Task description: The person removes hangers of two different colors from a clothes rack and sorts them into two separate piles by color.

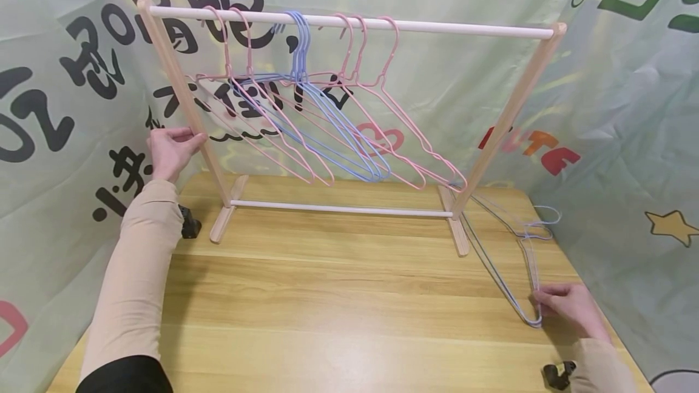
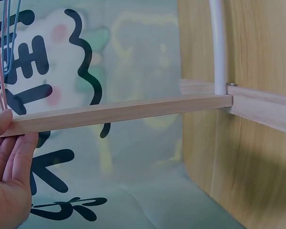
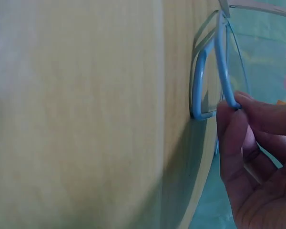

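A small wooden clothes rack stands on the table, with pink hangers and several blue hangers hooked over its white top bar. My left hand grips the rack's left post, thumb on one side and fingers on the other, as the left wrist view also shows. At the table's right side, my right hand pinches a blue hanger between thumb and fingertips near its rounded corner. The rounded end of another blue hanger lies close beside it on the table.
A white lower bar joins the rack's wooden feet. One black object sits beside the left forearm, and another by the right wrist. Printed cloth hangs behind and around the wooden table.
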{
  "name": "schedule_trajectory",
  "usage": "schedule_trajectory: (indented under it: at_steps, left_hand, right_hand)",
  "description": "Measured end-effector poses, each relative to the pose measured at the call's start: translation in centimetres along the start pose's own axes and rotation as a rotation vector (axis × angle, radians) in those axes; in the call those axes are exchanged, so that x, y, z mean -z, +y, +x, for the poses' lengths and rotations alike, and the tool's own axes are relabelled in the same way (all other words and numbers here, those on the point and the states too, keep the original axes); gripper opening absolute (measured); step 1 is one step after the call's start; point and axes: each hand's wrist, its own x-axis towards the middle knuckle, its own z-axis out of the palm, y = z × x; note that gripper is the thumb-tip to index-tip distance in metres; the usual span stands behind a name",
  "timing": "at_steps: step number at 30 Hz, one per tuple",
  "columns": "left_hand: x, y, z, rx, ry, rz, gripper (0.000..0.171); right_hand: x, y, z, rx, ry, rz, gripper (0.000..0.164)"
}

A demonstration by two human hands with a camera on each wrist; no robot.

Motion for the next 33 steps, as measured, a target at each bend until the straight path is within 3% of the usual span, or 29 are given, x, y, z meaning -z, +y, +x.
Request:
schedule_trajectory:
  at_steps: [5, 9, 13, 20, 26, 33]
  left_hand:
    - [-0.1, 0.0, 0.0, -0.002, 0.0, 0.001, 0.05]
    - [-0.1, 0.0, 0.0, 0.0, -0.008, 0.003, 0.051]
    - [0.0, 0.0, -0.1, 0.004, -0.012, 0.01, 0.051]
    - [0.1, -0.1, -0.1, 0.018, -0.015, 0.024, 0.052]
    - [0.1, 0.1, -0.2, 0.006, -0.006, 0.039, 0.051]
    - [0.1, 0.2, -0.3, -0.002, -0.01, 0.034, 0.051]
  right_hand:
    - [0.3, -0.3, 0.1, 0.006, 0.061, -0.171, 0.042]
    - [0.1, -0.8, 0.2, 0.054, 0.196, -0.288, 0.041]
    - [-0.2, -2.5, 0.4, 0.134, 0.234, -0.245, 0.044]
    - [-0.4, -8.8, 1.7, 0.368, 0.118, -0.079, 0.046]
    - [-0.8, -15.7, 3.2, 0.563, 0.013, 0.082, 0.029]
    - [-0.7, -23.2, 4.4, 0.657, -0.134, 0.187, 0.027]
